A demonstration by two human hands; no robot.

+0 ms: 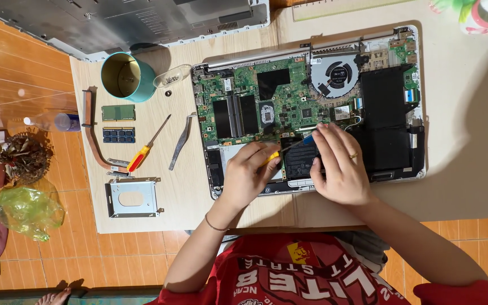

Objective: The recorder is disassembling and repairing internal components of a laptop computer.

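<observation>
An opened laptop lies on the low wooden table, its green motherboard, round fan and black battery exposed. My left hand grips a yellow-handled screwdriver whose shaft points right toward the board's lower middle. My right hand, wearing a ring, rests on the laptop beside a black part and pinches something small and blue at the screwdriver's tip.
Left of the laptop lie metal tweezers, a red-and-yellow screwdriver, two memory sticks, a copper heat pipe, a metal drive bracket, a teal tin and a small screw dish. The laptop's bottom cover lies at the back.
</observation>
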